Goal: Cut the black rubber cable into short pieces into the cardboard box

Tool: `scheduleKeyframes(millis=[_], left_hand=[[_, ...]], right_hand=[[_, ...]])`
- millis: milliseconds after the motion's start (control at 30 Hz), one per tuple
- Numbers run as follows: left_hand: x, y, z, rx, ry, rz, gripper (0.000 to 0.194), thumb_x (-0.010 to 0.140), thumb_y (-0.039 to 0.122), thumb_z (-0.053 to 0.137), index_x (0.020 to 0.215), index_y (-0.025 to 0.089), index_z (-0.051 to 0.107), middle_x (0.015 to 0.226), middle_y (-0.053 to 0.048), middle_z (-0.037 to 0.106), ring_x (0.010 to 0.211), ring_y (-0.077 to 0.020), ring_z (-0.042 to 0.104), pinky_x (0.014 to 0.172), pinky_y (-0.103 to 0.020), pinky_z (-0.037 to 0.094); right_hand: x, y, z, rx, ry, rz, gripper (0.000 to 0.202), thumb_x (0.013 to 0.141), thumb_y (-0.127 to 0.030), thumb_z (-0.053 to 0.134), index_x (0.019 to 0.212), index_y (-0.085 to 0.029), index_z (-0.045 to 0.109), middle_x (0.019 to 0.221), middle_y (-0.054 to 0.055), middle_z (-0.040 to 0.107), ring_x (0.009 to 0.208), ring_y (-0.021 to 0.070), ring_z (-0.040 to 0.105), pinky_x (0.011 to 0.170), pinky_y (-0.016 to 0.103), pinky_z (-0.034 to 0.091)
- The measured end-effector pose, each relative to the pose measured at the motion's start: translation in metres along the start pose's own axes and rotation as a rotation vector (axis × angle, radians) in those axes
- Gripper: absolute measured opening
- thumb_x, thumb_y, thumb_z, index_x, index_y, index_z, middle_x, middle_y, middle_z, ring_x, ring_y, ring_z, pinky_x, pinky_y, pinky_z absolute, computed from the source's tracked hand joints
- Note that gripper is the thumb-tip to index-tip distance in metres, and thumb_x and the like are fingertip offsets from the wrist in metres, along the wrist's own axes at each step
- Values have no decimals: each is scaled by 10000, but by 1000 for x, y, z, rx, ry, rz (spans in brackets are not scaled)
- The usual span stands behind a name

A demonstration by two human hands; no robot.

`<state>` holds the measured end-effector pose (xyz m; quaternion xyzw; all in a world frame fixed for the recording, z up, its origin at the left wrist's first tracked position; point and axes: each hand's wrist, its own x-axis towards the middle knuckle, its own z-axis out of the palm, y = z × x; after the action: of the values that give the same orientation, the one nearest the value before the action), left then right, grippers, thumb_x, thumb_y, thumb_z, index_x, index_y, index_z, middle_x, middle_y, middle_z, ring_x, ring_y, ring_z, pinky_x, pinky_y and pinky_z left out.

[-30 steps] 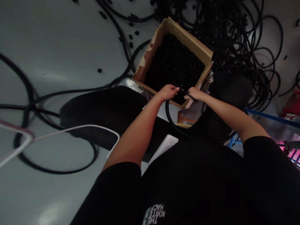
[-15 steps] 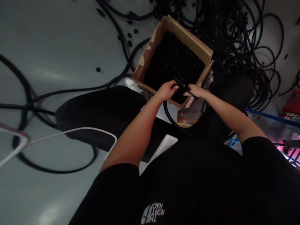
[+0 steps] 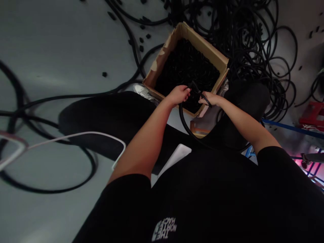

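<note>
Black hose [image 3: 184,124], smooth, dull, curved from your left hand [image 3: 180,94] down to your lap, upper part by near edge of cardboard box [image 3: 207,44] holding short black pieces [image 3: 182,64]. Left fingers closed round hose; right hand [image 3: 212,98] gripped slim dark tool [image 3: 208,102], perhaps cutter, too dim for certainty.
</note>
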<state>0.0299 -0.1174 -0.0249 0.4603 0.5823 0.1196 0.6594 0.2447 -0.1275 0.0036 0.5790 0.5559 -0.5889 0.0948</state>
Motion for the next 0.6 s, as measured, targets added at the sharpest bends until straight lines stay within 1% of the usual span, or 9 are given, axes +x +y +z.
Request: scheduleKeyframes(millis=[67,100,200,267,333,433,533,600], left_hand=[[-4,6,2,-18,-45,14,226,1137,70,640,953,199,621,758,10,641,594,-112,523,592,-214,403],[-6,8,3,-28,-47,12,207,1113,55,684,989,204,611,757,14,664,598,-111,534,601,-210,411],[-8,10,7,-37,17,10,267,1068,32,743,1042,223,559,775,23,700,621,-114,556,651,-217,444],[-6,10,8,-15,53,41,260,1062,37,740,1027,221,560,798,18,700,651,-122,571,700,-235,473],[-4,7,8,3,56,74,236,1051,47,740,1024,216,577,817,11,699,685,-137,593,744,-253,500],[2,2,6,22,6,104,222,1037,63,751,1028,216,590,821,4,698,696,-149,602,752,-264,512],[9,-2,4,46,17,155,221,1027,82,770,1016,216,595,804,11,679,685,-143,588,724,-249,503],[14,-4,3,55,56,169,199,1042,96,758,1024,214,599,802,14,670,684,-139,580,723,-244,510]], right_hand=[[0,-2,-1,21,1,-22,317,960,-54,738,769,-219,547,678,-78,459,702,129,427,679,293,319],[0,-3,-1,32,2,-26,315,957,-44,734,773,-217,546,684,-77,453,710,129,419,679,290,317],[-5,-6,-4,63,-10,-10,284,894,5,708,791,-211,554,712,-59,472,737,142,430,675,276,326],[-8,-8,-5,87,-7,20,279,836,48,689,823,-206,575,738,-44,502,747,151,458,663,261,340],[-10,-8,-6,103,-3,33,298,819,78,681,837,-203,585,753,-39,514,744,148,468,646,248,345],[-9,-7,-5,94,22,25,296,893,58,698,802,-199,581,730,-35,522,715,134,467,620,240,342],[-7,-5,-3,99,51,53,320,1022,-79,720,762,-204,582,682,-19,558,663,134,504,594,249,364],[-7,-5,-1,107,120,70,356,1067,-183,751,760,-214,573,645,-32,534,621,126,489,578,256,345]])
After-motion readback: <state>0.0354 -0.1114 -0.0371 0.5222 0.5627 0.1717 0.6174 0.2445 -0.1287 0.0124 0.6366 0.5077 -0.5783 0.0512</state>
